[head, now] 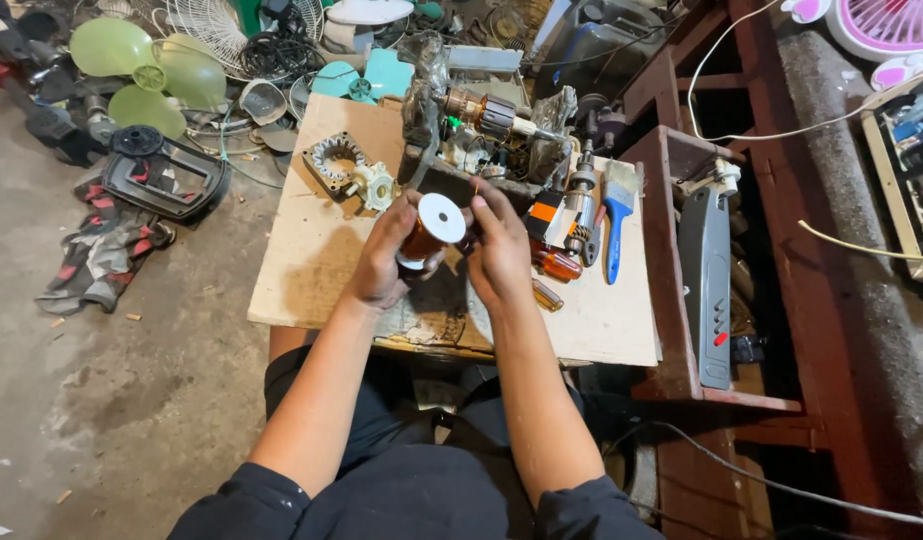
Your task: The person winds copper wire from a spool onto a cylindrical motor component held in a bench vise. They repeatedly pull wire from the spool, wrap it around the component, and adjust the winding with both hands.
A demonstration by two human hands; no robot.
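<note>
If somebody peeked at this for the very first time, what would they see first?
Right in the middle, the left hand and right hand hold a spool of copper wire with a white end, above a small wooden board. Behind it on the board lies a motor part with copper windings, and to the right a blue-handled brush. On the floor at top left lie pale green fan blades.

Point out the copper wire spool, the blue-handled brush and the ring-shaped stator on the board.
Copper wire spool (434,226), head view, on its white end flange.
Blue-handled brush (616,232), head view, on the blue handle.
Stator (334,160), head view, on its grey metal ring.
</note>
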